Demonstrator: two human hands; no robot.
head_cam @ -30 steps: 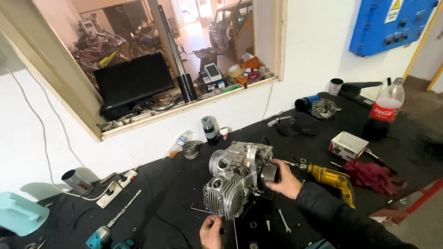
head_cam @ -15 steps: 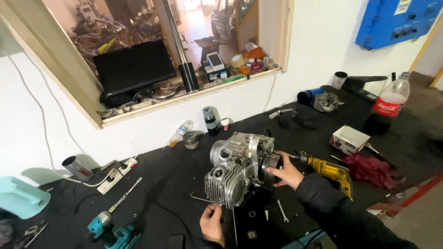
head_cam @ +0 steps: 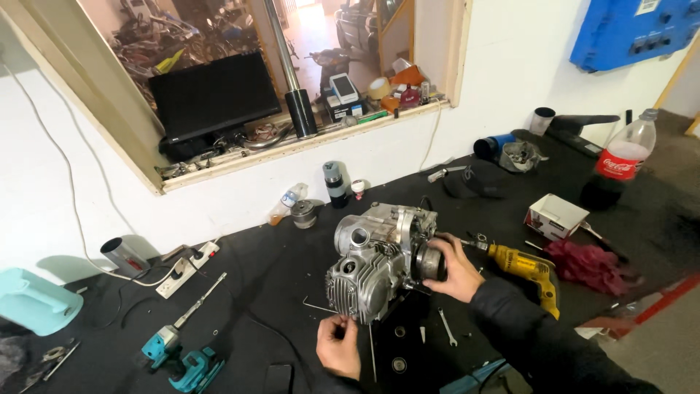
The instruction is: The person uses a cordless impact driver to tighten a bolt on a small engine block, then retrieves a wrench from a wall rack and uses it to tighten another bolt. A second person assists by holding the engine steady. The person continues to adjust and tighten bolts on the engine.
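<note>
1. I am at a black bench (head_cam: 240, 284) under a white wall, with a window ledge (head_cam: 306, 142) full of clutter along the far side.
2. My right hand (head_cam: 456, 268) is curled round a round dark part (head_cam: 432, 263) on the right side of the engine (head_cam: 383, 259), fingers closed on it.
3. My left hand (head_cam: 337, 346) sits at the near edge, just below the finned cylinder of the engine. Its fingertips are pinched together on something small; I cannot tell what.
4. The engine stands near the middle of the bench, finned end toward me, silver and unpainted.
5. Just right of my right hand lies a yellow drill (head_cam: 526, 271), and beyond it a red rag (head_cam: 587, 264) and a small white box (head_cam: 555, 216).
6. A small wrench (head_cam: 446, 326) lies on the bench near my right sleeve.
7. Far right stands a bottle (head_cam: 620, 164) with a red label.
8. To the left lie a teal tool (head_cam: 182, 357), a power strip (head_cam: 188, 261) and a pale blue container (head_cam: 33, 303).
9. Far behind the engine, against the wall, stands a dark can (head_cam: 335, 184).
</note>
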